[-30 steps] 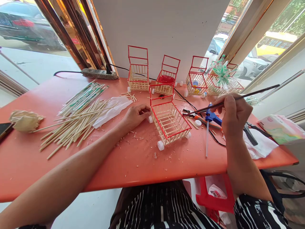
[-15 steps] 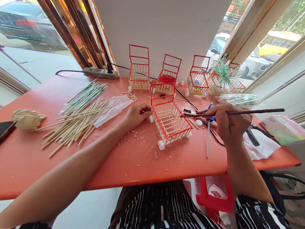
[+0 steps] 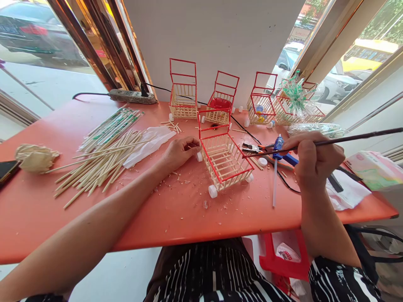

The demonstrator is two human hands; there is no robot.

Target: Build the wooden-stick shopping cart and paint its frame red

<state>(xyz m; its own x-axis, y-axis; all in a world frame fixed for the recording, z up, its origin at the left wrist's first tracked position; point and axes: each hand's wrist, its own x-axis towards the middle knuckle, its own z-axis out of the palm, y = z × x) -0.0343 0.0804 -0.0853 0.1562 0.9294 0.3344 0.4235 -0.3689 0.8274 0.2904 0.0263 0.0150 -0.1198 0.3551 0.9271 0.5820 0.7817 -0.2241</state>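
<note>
A miniature shopping cart (image 3: pixel 220 161) made of pale sticks, with a red-painted rim and handle and white cap wheels, stands at the middle of the table. My left hand (image 3: pixel 182 150) is closed at its rear left side, by a wheel; the fingertips are partly hidden there. In my right hand (image 3: pixel 311 157) is a thin, dark paintbrush (image 3: pixel 359 137), held like a pen. Its tip reaches the cart's right rim, and its back end points up to the right. Under and beside that hand lie a blue glue gun (image 3: pixel 278 144) and pliers (image 3: pixel 252 147).
Several similar carts (image 3: pixel 183 98) line the wall. Bare sticks (image 3: pixel 91 167) and wrapped sticks (image 3: pixel 110 128) lie on the left, near a power strip (image 3: pixel 134 96) and crumpled brown paper (image 3: pixel 36 157). A tissue pack (image 3: pixel 376 170) sits at the right edge. Wood scraps dot the red table (image 3: pixel 151 226).
My right hand has shifted right and turned, so the paintbrush slopes more steeply with its back end higher. My left hand and the cart have hardly moved.
</note>
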